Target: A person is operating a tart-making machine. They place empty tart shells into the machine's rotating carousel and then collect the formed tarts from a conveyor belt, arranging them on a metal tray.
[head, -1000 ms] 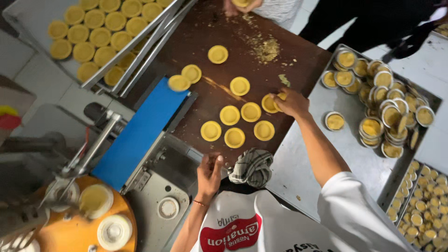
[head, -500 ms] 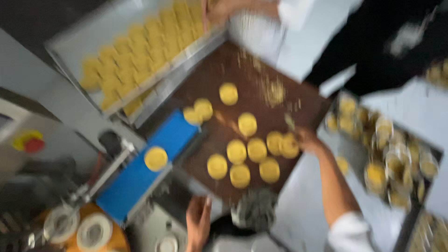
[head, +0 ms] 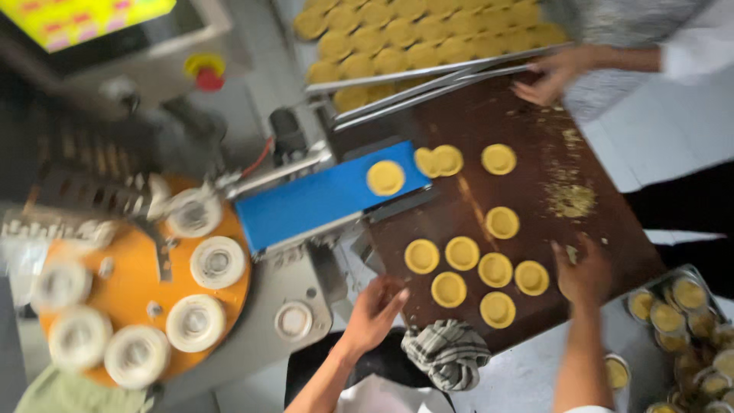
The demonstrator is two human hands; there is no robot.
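My left hand (head: 373, 313) rests with fingers apart on the machine's near edge, beside the brown board (head: 535, 183), and holds nothing. My right hand (head: 583, 274) lies palm down on the board's right side, next to a cluster of round yellow pastry shells (head: 474, 271); whether it holds anything is hidden. One more shell (head: 384, 177) rides the blue conveyor belt (head: 321, 200), and two lie at the belt's end (head: 438, 160).
An orange turntable (head: 138, 283) with white round moulds stands at the left. A tray of yellow shells (head: 413, 38) lies at the top, where another person's hand (head: 552, 75) touches its rail. Filled metal cups (head: 688, 321) sit at the right. A checked cloth (head: 446, 353) lies near me.
The view has swung left and down, bringing the orange turntable into sight. My right hand has shifted from the shells to the board's right side. A shell has travelled along the blue belt.
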